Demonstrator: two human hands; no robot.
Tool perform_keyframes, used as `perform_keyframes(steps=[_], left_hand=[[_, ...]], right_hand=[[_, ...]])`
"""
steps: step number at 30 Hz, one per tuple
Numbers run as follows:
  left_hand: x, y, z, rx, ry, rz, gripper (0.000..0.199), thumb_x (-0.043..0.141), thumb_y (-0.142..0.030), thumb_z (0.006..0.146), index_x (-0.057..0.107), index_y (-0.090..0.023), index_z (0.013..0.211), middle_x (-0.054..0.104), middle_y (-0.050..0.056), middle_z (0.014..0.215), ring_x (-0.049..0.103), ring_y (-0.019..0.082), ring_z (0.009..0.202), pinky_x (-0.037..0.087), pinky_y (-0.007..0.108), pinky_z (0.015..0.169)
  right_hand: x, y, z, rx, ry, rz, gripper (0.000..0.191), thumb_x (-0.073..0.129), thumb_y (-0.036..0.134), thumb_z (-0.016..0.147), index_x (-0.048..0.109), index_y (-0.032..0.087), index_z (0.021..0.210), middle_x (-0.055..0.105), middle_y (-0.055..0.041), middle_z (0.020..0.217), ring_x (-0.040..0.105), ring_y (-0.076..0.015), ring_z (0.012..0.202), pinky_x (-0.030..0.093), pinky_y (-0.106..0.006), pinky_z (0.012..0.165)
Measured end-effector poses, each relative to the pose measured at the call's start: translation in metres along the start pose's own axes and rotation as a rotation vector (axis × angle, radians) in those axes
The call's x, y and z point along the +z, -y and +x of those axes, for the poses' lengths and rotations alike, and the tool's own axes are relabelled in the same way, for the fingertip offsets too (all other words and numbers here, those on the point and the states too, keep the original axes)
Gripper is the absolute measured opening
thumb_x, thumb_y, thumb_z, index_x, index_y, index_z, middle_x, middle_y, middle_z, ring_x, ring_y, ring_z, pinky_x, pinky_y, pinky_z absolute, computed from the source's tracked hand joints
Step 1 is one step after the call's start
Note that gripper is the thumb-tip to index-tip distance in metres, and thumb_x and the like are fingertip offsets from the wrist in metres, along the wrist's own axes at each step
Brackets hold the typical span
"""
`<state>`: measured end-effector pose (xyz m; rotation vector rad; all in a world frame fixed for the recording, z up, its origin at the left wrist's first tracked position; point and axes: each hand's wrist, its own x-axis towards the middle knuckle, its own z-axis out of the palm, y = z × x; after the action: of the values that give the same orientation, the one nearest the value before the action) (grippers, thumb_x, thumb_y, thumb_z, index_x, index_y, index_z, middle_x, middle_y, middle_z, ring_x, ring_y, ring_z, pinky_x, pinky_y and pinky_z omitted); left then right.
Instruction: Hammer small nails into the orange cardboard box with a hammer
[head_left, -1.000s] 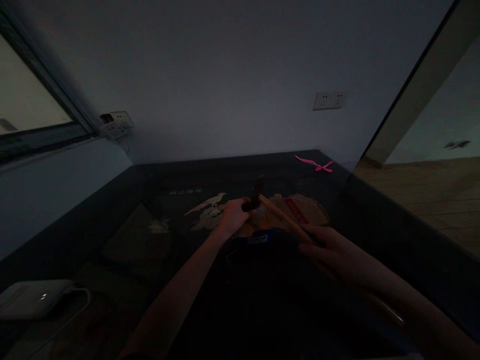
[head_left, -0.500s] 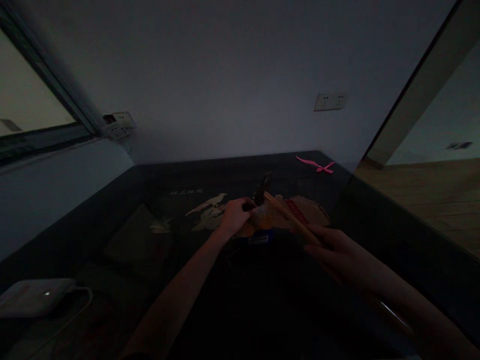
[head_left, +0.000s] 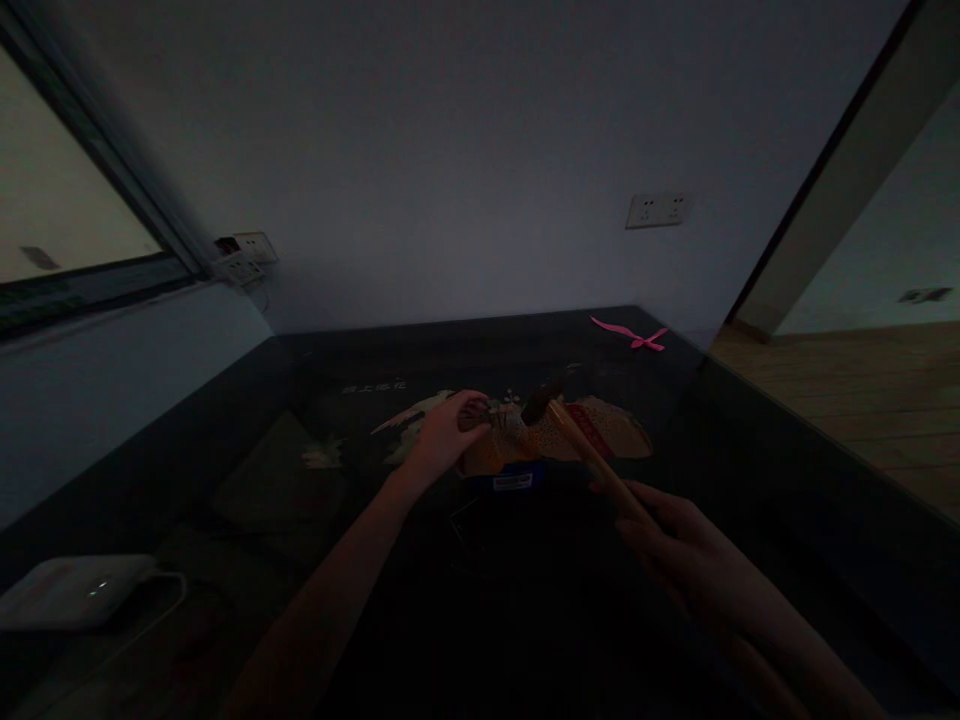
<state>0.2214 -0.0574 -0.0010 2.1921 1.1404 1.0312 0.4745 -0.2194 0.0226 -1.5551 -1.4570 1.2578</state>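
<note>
The left hand (head_left: 439, 438) reaches forward, fingers and thumb curled close; too dark to tell whether they pinch anything. The right hand (head_left: 679, 535) grips the hammer (head_left: 591, 452), its head near the patterned sheet (head_left: 517, 440) on the worktop (head_left: 450, 345). The left hand has shifted leftward, away from the hammer.

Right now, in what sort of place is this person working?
Probably a dim room in a home or office: a dark table by a plain wall, power sockets on that wall, and a plank-like floor.

Pale Chinese characters (head_left: 374, 387) stand on the dark bench (head_left: 450, 347), 上 and 花 legible; the white label's (head_left: 512, 481) print is unreadable.
</note>
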Motion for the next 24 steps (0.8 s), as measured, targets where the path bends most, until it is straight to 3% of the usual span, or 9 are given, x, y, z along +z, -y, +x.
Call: perform_keyframes(steps=[5,10,12,15,17,24], left_hand=[[-0.004,0.008,-0.005,-0.056,-0.049,0.077,0.019,0.06,-0.018,0.075,0.059,-0.017,0.094,0.066,0.002,0.086,0.063,0.014,0.078,0.05,0.026,0.074],[-0.022,-0.01,-0.027,-0.007,-0.14,0.265,0.013,0.056,-0.023,0.079,0.059,-0.018,0.09,0.065,0.004,0.087,0.061,0.016,0.081,0.047,0.029,0.076],[-0.03,-0.019,-0.048,0.045,-0.058,0.343,0.014,0.053,-0.026,0.082,0.06,-0.019,0.092,0.065,0.004,0.09,0.059,0.017,0.085,0.046,0.03,0.079],[-0.033,-0.026,-0.08,0.143,0.248,0.431,0.016,0.049,-0.026,0.085,0.062,-0.022,0.091,0.066,0.004,0.092,0.059,0.016,0.088,0.043,0.03,0.082],[-0.028,-0.023,-0.095,0.165,0.404,0.469,0.018,0.047,-0.024,0.086,0.063,-0.023,0.092,0.066,0.004,0.092,0.059,0.016,0.088,0.041,0.029,0.083],[0.004,0.0,-0.093,-0.104,0.37,0.599,0.013,0.053,-0.022,0.081,0.062,-0.02,0.09,0.065,0.004,0.091,0.059,0.017,0.086,0.044,0.027,0.076]], right_hand=[[0.001,-0.01,-0.003,0.014,0.016,0.063,0.053,0.052,0.04,0.082,0.046,0.018,0.13,0.056,0.0017,0.071,0.05,-0.0116,0.052,0.038,-0.022,0.045],[-0.002,-0.011,-0.013,-0.014,-0.05,0.016,0.047,0.056,0.04,0.079,0.056,0.02,0.122,0.061,-0.0018,0.076,0.058,-0.0168,0.067,0.046,-0.025,0.056],[-0.004,-0.013,-0.017,-0.01,-0.057,0.034,0.048,0.056,0.041,0.079,0.056,0.02,0.123,0.059,-0.0003,0.067,0.057,-0.016,0.062,0.046,-0.024,0.054],[-0.003,-0.018,-0.021,0.062,-0.019,0.082,0.057,0.055,0.043,0.08,0.047,0.018,0.13,0.046,0.005,0.05,0.045,-0.0119,0.043,0.038,-0.021,0.039],[-0.001,-0.021,-0.021,0.066,-0.012,0.119,0.061,0.056,0.044,0.078,0.045,0.017,0.132,0.043,0.0059,0.05,0.04,-0.0103,0.04,0.034,-0.02,0.035],[0.011,-0.028,-0.025,0.069,-0.043,0.217,0.062,0.056,0.046,0.078,0.044,0.017,0.131,0.039,0.0069,0.051,0.035,-0.0077,0.038,0.029,-0.018,0.033]])
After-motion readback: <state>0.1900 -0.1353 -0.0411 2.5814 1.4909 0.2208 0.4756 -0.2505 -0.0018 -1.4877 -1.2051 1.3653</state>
